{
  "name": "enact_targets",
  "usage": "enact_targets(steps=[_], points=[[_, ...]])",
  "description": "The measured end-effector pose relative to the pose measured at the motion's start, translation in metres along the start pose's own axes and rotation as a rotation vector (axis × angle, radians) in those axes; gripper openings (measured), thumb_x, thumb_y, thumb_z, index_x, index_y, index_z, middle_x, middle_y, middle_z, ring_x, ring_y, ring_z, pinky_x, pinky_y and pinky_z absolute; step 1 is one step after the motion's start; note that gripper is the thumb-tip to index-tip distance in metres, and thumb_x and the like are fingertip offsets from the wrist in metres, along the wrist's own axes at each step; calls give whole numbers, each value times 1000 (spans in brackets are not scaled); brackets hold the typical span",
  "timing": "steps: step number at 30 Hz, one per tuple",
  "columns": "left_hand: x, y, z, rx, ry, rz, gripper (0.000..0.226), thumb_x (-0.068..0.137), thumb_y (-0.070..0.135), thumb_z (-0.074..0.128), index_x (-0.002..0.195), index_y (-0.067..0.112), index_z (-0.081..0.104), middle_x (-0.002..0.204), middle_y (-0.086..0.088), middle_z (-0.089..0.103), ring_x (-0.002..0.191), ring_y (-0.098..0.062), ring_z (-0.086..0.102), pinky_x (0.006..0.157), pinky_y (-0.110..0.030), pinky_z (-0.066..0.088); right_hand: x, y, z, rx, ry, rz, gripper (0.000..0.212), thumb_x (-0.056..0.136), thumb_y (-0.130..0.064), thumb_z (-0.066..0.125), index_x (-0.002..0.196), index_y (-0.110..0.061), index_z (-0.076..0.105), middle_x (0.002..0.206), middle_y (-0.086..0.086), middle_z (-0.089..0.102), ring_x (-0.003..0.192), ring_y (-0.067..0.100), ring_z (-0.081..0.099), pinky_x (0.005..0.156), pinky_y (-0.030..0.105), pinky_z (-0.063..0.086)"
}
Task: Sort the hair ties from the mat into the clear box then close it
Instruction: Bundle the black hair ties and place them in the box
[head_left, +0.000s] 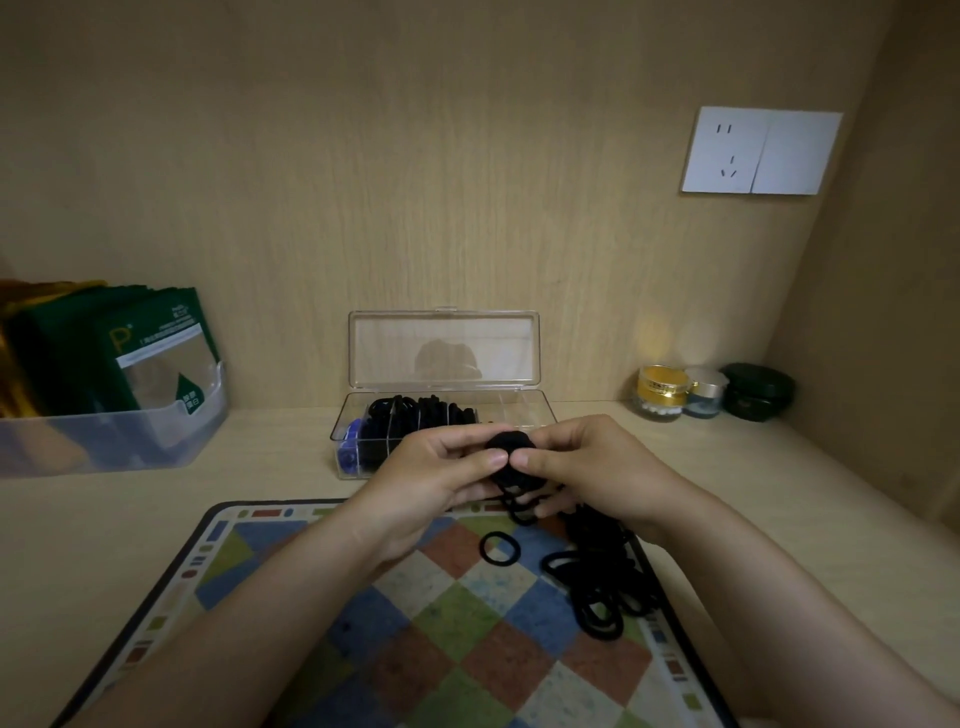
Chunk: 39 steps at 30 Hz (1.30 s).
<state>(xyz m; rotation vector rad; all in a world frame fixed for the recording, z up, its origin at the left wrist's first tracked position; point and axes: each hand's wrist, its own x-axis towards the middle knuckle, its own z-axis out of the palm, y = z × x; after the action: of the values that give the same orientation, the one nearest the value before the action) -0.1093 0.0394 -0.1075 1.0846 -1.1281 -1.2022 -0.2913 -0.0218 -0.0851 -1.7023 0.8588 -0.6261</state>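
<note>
A: Start at the left. What is the left hand (436, 473) doing?
B: Its fingers are curled, with thumb and forefinger pinching a bundle of black hair ties (511, 441). The right hand (592, 462) pinches the same bundle from the other side, the two thumb tips nearly touching.
A: And the clear box (519, 408)?
B: It is at twelve o'clock from the hands, just beyond the knuckles, on the counter (260, 467). Its long axis runs nine to three, across the reach. The lid (444, 348) stands up at the back, so the opening is free.
A: Which hand is nearer?
B: About level, I'd judge. The left sits before compartments packed with black ties, with blue ones at the nine o'clock end. The right faces the three o'clock compartments, which look bare.
A: So it's a short move, straight ahead?
B: I think so: forward toward twelve, then let go.
A: What's left on the mat (467, 649)?
B: There is one loose tie (483, 549) at six o'clock from the hands and a heap of ties (597, 545) toward five. Closing the box waits on those.
</note>
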Motion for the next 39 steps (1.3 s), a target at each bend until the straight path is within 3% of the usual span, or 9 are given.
enact_targets(steps=[5, 10, 14, 17, 20, 23, 29, 34, 39], points=[[1, 1, 0, 260, 122, 78, 21, 86, 12, 74, 107, 17, 74, 95, -4, 78, 90, -15, 75, 77, -25, 60, -1, -2, 0, 46, 30, 4, 18, 89, -12, 71, 105, -5, 76, 96, 17, 77, 79, 22, 74, 69, 31, 63], [6, 21, -9, 414, 92, 117, 16, 89, 26, 72, 103, 34, 76, 93, 17, 76, 87, 5, 69, 71, -11, 50, 8, -21, -1, 31, 74, 40, 13, 90, -15, 70, 100, -11, 78, 87, 10, 77, 71, 21, 73, 58, 28, 60], [27, 40, -24, 625, 265, 222, 18, 97, 34, 58, 109, 33, 72, 101, 24, 67, 94, 7, 59, 74, -8, 38, 39, -38, -3, -158, 303, 17, 14, 89, -23, 73, 90, -10, 77, 82, 10, 75, 62, 15, 65, 46, 22, 45], [45, 40, -36, 817, 374, 272, 24, 100, 27, 52, 117, 30, 69, 113, 16, 64, 98, 0, 54, 74, -10, 37, 70, -42, 0, -267, 393, 28, 18, 88, -26, 75, 83, -8, 75, 75, 10, 72, 56, 14, 58, 40, 17, 38], [60, 32, -46, 930, 324, 258, 29, 101, 22, 49, 123, 29, 66, 124, 9, 63, 109, -6, 56, 89, -21, 43, 96, -37, 8, -438, 358, 78, 24, 84, -29, 77, 81, -5, 77, 62, 5, 69, 49, 13, 56, 49, 24, 44], [65, 20, -52, 1031, 276, 267, 37, 98, 19, 44, 129, 30, 60, 129, 6, 59, 123, -14, 50, 103, -33, 43, 113, -30, 10, -674, 354, 130, 27, 81, -38, 76, 76, -12, 78, 69, 5, 73, 63, 17, 64, 64, 34, 53], [66, 6, -53, 1245, 178, 271, 42, 99, 30, 40, 139, 33, 49, 142, 7, 50, 133, -17, 36, 106, -36, 29, 122, -30, 16, -990, 330, 205, 24, 79, -49, 71, 85, -26, 77, 77, -3, 70, 73, 14, 66, 59, 24, 45], [65, 4, -52, 1307, 112, 269, 48, 97, 42, 39, 145, 37, 40, 144, 4, 44, 136, -17, 30, 111, -37, 24, 132, -28, 27, -1262, 263, 252, 17, 87, -31, 60, 95, -16, 64, 87, 0, 64, 77, 20, 61, 65, 27, 46], [63, 4, -51, 1379, 64, 260, 49, 97, 53, 36, 145, 42, 40, 142, 4, 40, 137, -16, 26, 113, -37, 20, 133, -32, 12, -1267, -32, 219, 24, 91, -29, 52, 100, -17, 71, 95, 5, 68, 88, 22, 63, 77, 32, 51]])
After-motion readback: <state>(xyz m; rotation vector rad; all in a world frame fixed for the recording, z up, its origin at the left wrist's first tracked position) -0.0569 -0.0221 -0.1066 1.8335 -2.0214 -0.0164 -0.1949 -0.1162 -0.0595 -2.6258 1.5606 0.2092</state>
